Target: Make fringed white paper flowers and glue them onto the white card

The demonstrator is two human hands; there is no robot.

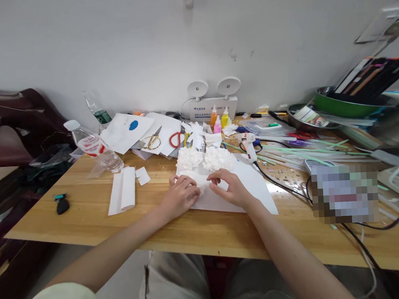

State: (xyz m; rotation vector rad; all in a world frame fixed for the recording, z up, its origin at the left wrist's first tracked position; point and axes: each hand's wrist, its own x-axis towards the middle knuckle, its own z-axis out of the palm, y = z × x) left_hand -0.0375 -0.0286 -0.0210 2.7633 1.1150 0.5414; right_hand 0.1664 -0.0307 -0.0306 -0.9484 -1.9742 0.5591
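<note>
A white sheet of paper [255, 191] lies on the table with two crumbly, bumpy white clumps [189, 158] on its far part. Nearer to me on the sheet is more white material [204, 181], blurred against the paper. My left hand [183, 192] rests at the sheet's near left side, its fingers curled down onto this white material; what they grip is hidden. Just right of it, my right hand [231, 188] hovers over the paper. Its thumb and bent fingers are apart, with nothing visible between them.
Left stand a folded white paper [122, 191], a tilted water bottle [94, 146] and a small black object [62, 205]. Behind are gold scissors [151, 142], red-handled pliers [175, 139] and paint bottles [217, 125]. A glue gun [250, 147], its cord and a phone [344, 193] are right.
</note>
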